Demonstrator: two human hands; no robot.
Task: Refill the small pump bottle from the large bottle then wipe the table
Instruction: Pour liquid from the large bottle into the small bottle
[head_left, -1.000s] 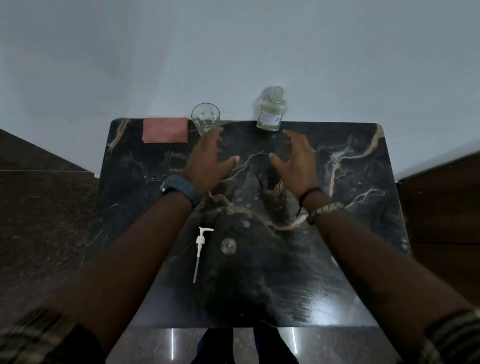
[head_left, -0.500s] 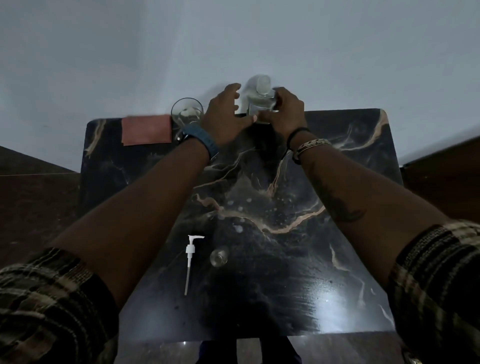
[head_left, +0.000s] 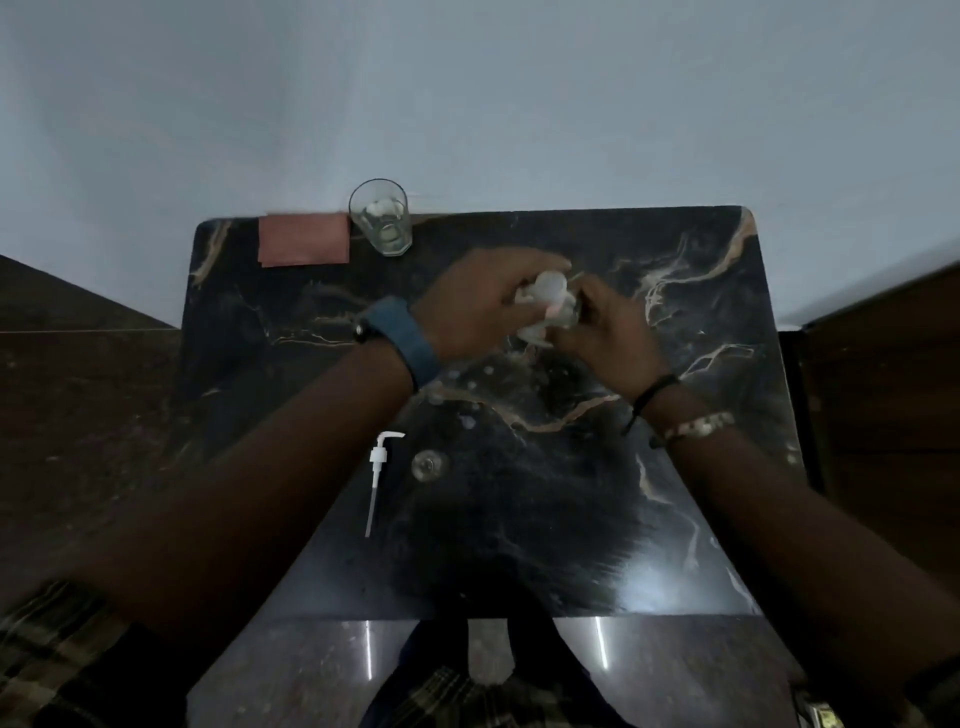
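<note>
both hands meet over the far middle of the table (head_left: 727, 467), holding a small clear bottle (head_left: 551, 299) between them, motion-blurred. left hand (head_left: 478, 306) curls round its left side, right hand (head_left: 610, 332) wraps the right and near side. bottle looks pale, rounded, translucent plastic or glass; cannot tell if it touches the tabletop or which bottle of the task it is.

white plastic pump head (head_left: 382, 470) with long thin dip tube lies flat near the middle-left, nozzle pointing right, tube pointing toward the near edge. just right of it a small round clear cap (head_left: 428, 465), shiny, apart from the pump. clear drinking glass (head_left: 382, 218) stands upright at the far edge, tapered, something white inside. touching its left side, a flat reddish-pink rectangular cloth (head_left: 304, 239), matte.

several pale droplets (head_left: 470, 387) sit on the top, near the left wrist.

blue band on left wrist, black cord and beaded bracelet on right; plaid sleeves at the near corners.

tabletop is glossy black marble with tan and white veins, rounded corners, glare patch near-right. plain pale wall behind, dark brown stone floor either side, dim light.
</note>
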